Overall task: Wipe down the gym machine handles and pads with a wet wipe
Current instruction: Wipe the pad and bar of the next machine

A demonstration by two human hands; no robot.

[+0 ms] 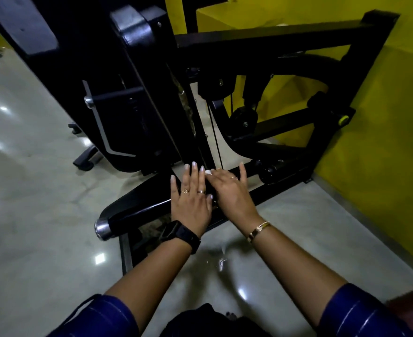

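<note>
Wet wipe (208,172): small white scrap, just showing at the tips of the right hand's fingers, lying on top of the pad; most of it hidden under that hand.
Pad (139,205): long black padded roller, low on the machine, running from a chrome end cap (102,228) on the left up toward the frame (283,190) on the right; glossy, near floor level.
Right hand (229,190): palm down across the pad, fingers stretched out and fairly flat over the wipe; pressing it onto the surface, not clenched. Thumb hidden, so any pinch underneath not visible.
Left hand (190,200): flat on the pad just beside the right, touching it at the thumb side; fingers straight and slightly fanned, holding nothing.
Why placed so: left hand most likely steadying the roller against turning or swinging while the right rubs; flat pressing fingers likely meant to spread the wipe over more of the padding per stroke.
Posture: both forearms reaching forward and down, which suits a pad set this low.
Wrists: dark watch (176,233) on the left, gold bracelet (259,231) on the right.
Surroundings: upright black back pad (137,32) behind, thin cable (215,137) dropping toward the hands, shiny grey floor (42,190), yellow wall (383,142) at right.
Stage, as a judgement: mid-wipe on this pad; handles not identifiable in view.
</note>
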